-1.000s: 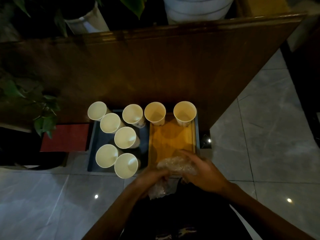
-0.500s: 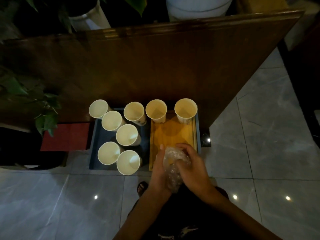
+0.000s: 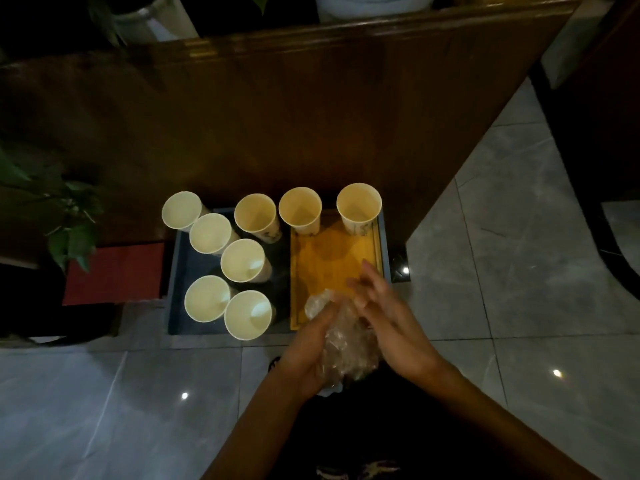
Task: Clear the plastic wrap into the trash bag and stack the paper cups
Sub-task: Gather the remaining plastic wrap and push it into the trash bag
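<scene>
The plastic wrap point(image 3: 341, 336), crumpled into a wad, sits pressed between both palms: the left hand point(image 3: 308, 355) cups it from below with fingers curled around it, while the right hand point(image 3: 384, 318) lies flat against it with fingers straight. Eight paper cups point(image 3: 242, 259) stand upright and unstacked beyond and left of the hands, two of them on the yellow tray point(image 3: 332, 258) just past the fingertips.

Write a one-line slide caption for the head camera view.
Both hands ball plastic wrap beside eight upright paper cups.
</scene>
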Available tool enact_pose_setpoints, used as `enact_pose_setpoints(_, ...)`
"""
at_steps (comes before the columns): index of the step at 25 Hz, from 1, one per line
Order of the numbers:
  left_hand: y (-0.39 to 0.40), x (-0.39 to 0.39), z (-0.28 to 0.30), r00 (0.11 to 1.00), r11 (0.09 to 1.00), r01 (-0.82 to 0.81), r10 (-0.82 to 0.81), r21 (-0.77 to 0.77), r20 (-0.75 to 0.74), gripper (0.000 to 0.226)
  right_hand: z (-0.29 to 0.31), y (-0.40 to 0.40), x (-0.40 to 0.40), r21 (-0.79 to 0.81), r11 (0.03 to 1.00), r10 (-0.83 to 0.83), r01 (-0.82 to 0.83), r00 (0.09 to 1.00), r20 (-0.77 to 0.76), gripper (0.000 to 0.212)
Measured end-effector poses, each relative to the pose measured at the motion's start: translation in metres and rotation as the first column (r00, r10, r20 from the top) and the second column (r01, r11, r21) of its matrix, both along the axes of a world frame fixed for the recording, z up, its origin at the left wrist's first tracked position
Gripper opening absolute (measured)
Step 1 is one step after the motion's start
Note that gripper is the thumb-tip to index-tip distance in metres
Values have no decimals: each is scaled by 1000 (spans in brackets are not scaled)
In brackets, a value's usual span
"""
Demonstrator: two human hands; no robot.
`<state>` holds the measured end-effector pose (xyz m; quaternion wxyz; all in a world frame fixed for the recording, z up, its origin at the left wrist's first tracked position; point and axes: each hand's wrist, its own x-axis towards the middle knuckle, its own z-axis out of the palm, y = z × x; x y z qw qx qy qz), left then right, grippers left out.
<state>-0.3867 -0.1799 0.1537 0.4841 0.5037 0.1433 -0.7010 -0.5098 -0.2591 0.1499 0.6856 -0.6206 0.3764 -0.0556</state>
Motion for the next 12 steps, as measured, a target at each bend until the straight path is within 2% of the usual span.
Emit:
enact_pose_setpoints(1,3,-1,-3,995,995,95,-95,8,43,39,2,-11,-2,-9,996,-89,90,996,25,90)
enact_pose_setpoints(2,6,-3,-4,973,981,192,-193,20,123,28,4,-17,-2,-85,994,-74,75,997,19,78)
enact_pose_setpoints(4,14,-6,-5,919,942,335,-330,15,216,9,8,-20,2,-85,992,92,-92,996,-4,56)
enact_pose_setpoints(5,16,-7,-5,906,928,372,-366,13,214,9,7,-18,5,-54,983,174,-173,985,5,56)
enact_pose_setpoints(6,17,-8,-1,912,929,371,-362,-10,192,10,8,-15,8,-46,980,197,-196,980,12,67)
enact_pose_setpoints(7,17,-7,3,936,944,325,-312,-62,161,10,7,-13,10,-36,983,182,-181,983,24,80)
enact_pose_setpoints(9,20,-7,8,971,962,233,-221,-144,92,29,1,-7,11,-60,993,102,-99,993,62,90)
enact_pose_setpoints(10,22,-8,10,975,964,219,-213,-152,56,37,-1,-3,11,-86,994,72,-65,995,76,92)
enact_pose_setpoints(12,27,-15,13,971,960,241,-239,-141,32,35,-6,4,10,-142,989,-15,27,997,79,85)
